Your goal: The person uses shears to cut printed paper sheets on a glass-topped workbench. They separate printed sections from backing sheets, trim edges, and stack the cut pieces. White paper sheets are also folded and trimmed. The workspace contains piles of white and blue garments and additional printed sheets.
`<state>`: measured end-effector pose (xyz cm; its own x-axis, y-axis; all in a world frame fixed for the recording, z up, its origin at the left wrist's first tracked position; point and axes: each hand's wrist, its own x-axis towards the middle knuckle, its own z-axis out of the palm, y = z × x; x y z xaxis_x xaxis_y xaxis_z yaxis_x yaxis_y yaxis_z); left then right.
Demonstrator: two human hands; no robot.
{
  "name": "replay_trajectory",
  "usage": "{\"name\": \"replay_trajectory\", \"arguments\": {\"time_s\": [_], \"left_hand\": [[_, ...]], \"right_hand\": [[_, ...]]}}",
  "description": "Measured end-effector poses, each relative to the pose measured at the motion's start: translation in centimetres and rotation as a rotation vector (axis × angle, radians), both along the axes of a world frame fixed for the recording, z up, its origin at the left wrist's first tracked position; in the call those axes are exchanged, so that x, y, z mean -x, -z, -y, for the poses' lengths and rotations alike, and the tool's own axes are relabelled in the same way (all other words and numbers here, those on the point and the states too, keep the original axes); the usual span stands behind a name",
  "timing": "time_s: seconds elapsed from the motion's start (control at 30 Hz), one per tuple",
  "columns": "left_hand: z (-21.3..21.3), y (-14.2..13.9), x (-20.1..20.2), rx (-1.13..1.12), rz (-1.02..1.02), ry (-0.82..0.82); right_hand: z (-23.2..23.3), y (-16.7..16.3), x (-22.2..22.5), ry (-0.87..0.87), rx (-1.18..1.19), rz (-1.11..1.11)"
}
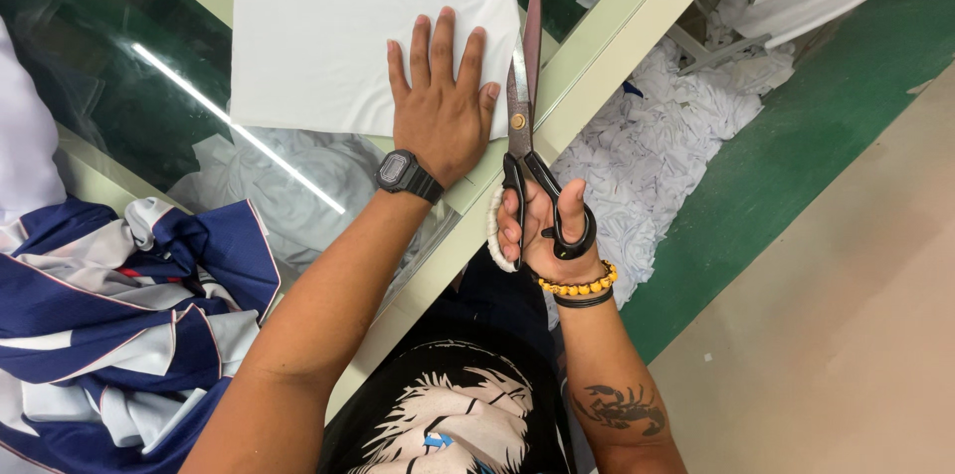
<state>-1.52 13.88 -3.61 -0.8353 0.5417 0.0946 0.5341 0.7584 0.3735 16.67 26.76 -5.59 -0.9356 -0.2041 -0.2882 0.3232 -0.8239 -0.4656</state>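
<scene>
We press our left hand [438, 101] flat, fingers spread, on the near right corner of the white fabric sheet [348, 26] lying on the glass-topped table [99, 86]. Our right hand [542, 225] grips the handles of the large tailor's scissors [524, 106]; the blades stand slightly parted along the sheet's right edge, tips pointing far. The blades sit just beside our left little finger, so a careless closing stroke could nick it. If our palm slips on the smooth glass, the cloth could shift and the cut wander. White offcuts [657, 146] pile below the table's right side; blue-and-white garments [119, 325] lie at near left.
</scene>
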Motion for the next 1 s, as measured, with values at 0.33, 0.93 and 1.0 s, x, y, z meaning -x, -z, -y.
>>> {"name": "replay_trajectory", "arguments": {"time_s": [0.33,0.93,1.0], "left_hand": [[-0.3,0.2,0.1,0.010,-0.007,-0.001],[-0.3,-0.2,0.2,-0.020,-0.020,-0.012],[-0.3,-0.2,0.3,-0.024,-0.019,-0.014]], "right_hand": [[0.2,0.4,0.1,0.096,-0.066,0.089],[-2.5,-1.8,5.7,0.018,-0.059,0.029],[-2.7,-1.9,6.0,0.021,-0.072,0.036]]}}
